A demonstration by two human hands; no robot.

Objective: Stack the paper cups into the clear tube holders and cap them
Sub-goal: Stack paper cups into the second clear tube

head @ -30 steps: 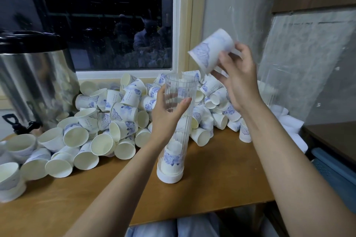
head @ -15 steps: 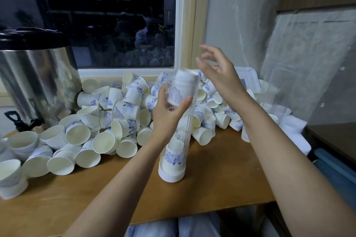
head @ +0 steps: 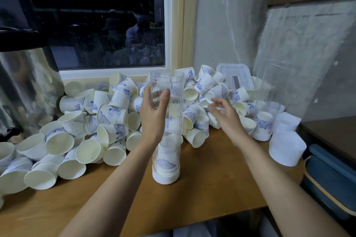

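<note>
Cup is in. The right hand (head: 225, 113) that held it over the tube a second ago is now empty, fingers loosely spread, reaching toward the paper cup pile (head: 204, 90). The left hand (head: 154, 110) curls round the clear tube holder (head: 167, 82), upright on the tabletop (head: 212, 188) on its white base cap (head: 166, 177). The nested stack (head: 166, 161) stops short of the rim, so likely more cups before capping.
</note>
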